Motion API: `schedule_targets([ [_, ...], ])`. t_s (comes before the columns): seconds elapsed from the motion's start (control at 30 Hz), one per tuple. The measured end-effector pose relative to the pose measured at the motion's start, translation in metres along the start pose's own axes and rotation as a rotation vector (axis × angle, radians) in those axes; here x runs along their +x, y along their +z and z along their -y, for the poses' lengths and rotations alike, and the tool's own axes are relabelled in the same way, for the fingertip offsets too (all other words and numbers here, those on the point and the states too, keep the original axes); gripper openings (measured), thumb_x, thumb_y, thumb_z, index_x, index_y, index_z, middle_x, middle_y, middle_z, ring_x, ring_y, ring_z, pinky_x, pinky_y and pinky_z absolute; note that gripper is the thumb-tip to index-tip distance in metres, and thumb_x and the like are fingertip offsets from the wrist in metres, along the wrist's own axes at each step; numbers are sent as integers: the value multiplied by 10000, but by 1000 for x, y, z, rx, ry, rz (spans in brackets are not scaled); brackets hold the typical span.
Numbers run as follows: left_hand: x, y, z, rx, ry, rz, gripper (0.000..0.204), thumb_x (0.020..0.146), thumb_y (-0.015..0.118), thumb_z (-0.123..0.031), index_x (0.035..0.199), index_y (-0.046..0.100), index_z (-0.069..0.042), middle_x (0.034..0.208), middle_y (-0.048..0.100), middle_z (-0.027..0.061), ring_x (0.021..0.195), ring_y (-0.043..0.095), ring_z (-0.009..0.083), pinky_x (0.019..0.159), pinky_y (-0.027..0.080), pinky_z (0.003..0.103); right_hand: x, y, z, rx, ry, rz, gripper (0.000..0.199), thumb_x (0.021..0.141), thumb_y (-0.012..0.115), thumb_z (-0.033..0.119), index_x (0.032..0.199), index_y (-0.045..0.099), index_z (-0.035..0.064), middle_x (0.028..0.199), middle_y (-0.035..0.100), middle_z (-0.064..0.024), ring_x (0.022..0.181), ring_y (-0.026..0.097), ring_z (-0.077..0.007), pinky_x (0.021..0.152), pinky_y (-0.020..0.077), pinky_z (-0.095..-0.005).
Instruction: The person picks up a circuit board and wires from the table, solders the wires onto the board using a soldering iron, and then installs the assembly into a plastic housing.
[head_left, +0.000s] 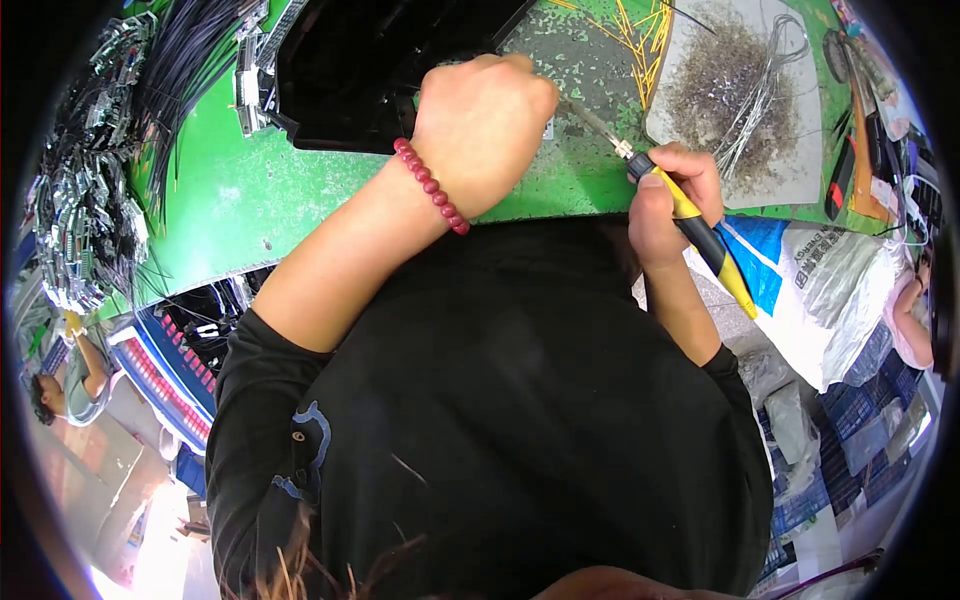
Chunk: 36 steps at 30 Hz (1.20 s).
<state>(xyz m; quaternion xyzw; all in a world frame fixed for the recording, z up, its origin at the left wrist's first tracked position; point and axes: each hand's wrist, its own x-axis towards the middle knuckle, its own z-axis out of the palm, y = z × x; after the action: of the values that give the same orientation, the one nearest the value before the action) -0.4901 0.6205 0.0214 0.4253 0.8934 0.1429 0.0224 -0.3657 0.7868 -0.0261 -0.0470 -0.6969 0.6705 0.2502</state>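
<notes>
Head cam, steep down (close) over bench

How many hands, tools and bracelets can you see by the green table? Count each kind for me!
Hands: 2, the left hand and the right hand
Soldering irons: 1, the yellow and black soldering iron held in the right hand
Bracelets: 1, the red bead bracelet on the left wrist
Total: 4
</notes>
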Motion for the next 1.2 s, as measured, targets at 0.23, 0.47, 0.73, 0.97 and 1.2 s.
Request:
schedule_targets([
  [0.23,-5,2,1,-54,-65,-40,78,778,618,-125,706,618,-96,734,583,51,700,631,261,551,506,380,15,14,10,-346,40,209,333,837,698,25,1159,614,28,917,688,-101,734,653,-116,638,510,-241],
  [0.47,-6,1,2,-50,-168,-7,99,772,630,-169,706,623,-96,755,625,56,690,640,285,567,507,396,28,18,-3,-467,-317,388,273,714,676,12,977,644,78,694,644,-37,547,620,-196,488,458,-274],
  [0.73,-11,12,-4,-105,-164,-159,99,771,627,-141,708,587,-77,715,606,73,628,623,298,521,491,405,27,17,-3,-519,-318,452,282,715,650,15,986,622,89,670,620,-33,546,614,-213,478,451,-307],
  [0.97,-20,16,-4,-124,-98,-250,103,761,661,-110,729,566,-84,728,576,54,607,609,277,502,485,372,27,19,-2,-506,-300,437,266,723,650,16,975,625,94,666,611,-40,546,609,-225,485,456,-313],
  [1.2,-18,14,-2,-138,-122,-181,74,769,668,-114,746,599,-98,743,587,46,645,619,269,527,492,368,26,17,0,-412,-226,381,226,826,706,106,1043,651,76,782,672,-87,604,643,-218,541,491,-295],
])
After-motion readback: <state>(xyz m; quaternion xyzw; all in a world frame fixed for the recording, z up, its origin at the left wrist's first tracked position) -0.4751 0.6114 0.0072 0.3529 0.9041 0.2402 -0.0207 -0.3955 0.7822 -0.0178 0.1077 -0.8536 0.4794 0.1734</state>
